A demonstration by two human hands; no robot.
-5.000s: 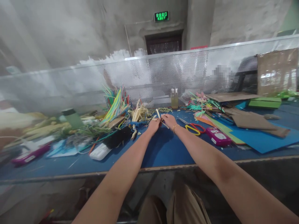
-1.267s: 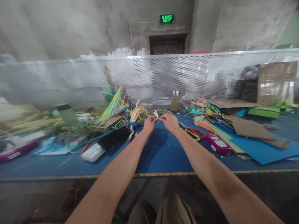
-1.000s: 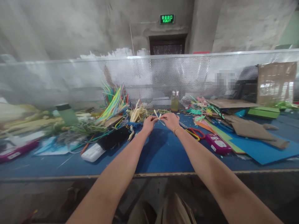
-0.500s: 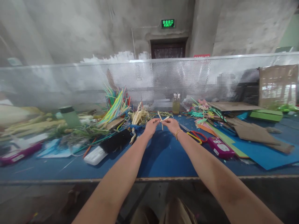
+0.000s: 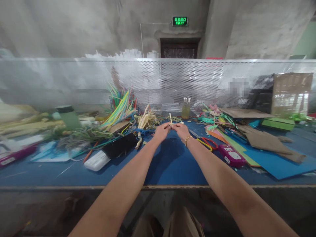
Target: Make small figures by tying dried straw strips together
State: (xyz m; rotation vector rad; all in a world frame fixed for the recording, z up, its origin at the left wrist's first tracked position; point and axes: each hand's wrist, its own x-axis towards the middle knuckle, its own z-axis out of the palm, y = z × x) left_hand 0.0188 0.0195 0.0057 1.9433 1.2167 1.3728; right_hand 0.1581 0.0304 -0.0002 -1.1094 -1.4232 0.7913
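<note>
Both hands meet over the middle of the blue table [image 5: 176, 168], fingertips close together. Between them are pale, flat straw-like strips [image 5: 170, 118], one standing upright and another pointing right. My left hand [image 5: 162, 132] is closed in a pinch on the strips from the left. From the right, my right hand [image 5: 181, 132], with a gold bracelet at the wrist, pinches them too. Where the strips cross is mostly hidden by the fingers. A bundle of similar dry pale strips [image 5: 145, 119] lies left of my left hand.
Scissors with red and yellow handles [image 5: 207, 144] and a purple box [image 5: 232, 155] lie right of my forearm. Colored paper sheets [image 5: 274, 161] and cardboard [image 5: 266, 140] extend further right. Leftward are a black phone-like object [image 5: 119, 146], a white case [image 5: 97, 160] and a green bottle [image 5: 69, 118]. A glass bottle [image 5: 186, 108] stands behind.
The strips have turned between my fingers: the crossed shape with a downward end now shows one upright end and one toward the right. My hands have drawn slightly closer together.
</note>
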